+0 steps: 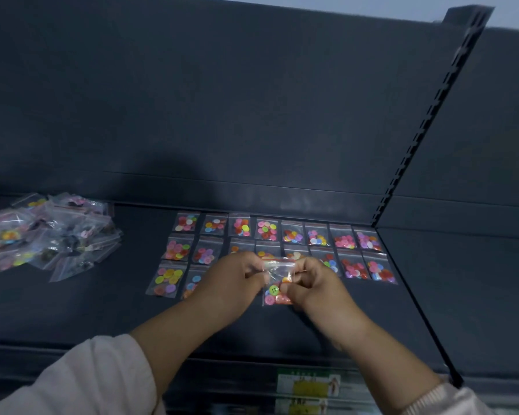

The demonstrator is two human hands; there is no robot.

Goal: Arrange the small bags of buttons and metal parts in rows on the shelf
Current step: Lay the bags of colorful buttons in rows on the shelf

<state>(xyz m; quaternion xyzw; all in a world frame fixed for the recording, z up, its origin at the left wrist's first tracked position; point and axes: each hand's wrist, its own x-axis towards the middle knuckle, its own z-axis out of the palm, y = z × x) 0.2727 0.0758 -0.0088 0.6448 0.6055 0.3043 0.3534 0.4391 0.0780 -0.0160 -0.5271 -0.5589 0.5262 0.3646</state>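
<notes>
Button bag, a small clear pouch of pink, green and orange buttons, hangs above the shelf just past the centre of the view toward 5 o'clock. Both hands grip it. The left hand pinches its upper edge from the 9 o'clock side. The right hand pinches it from the 3 o'clock side, fingers curled round the plastic. The two hands are close together, with only the bag between them.

Beyond the hands, toward 12 o'clock, more bags lie flat on the shelf in straight lines. The back row holds eight bags side by side against the foot of the back panel. The middle row runs just in front of it, partly hidden by the hands. The front row shows two bags at its 9 o'clock end.

At 9 o'clock, well apart from the rows, a loose heap of bags is piled on the shelf. A slotted upright rises toward 1 o'clock at the shelf's end. Pale sleeves cover both arms, the left sleeve at 7 o'clock and the right sleeve at 5 o'clock. Printed packs show below the shelf edge at 6 o'clock.
</notes>
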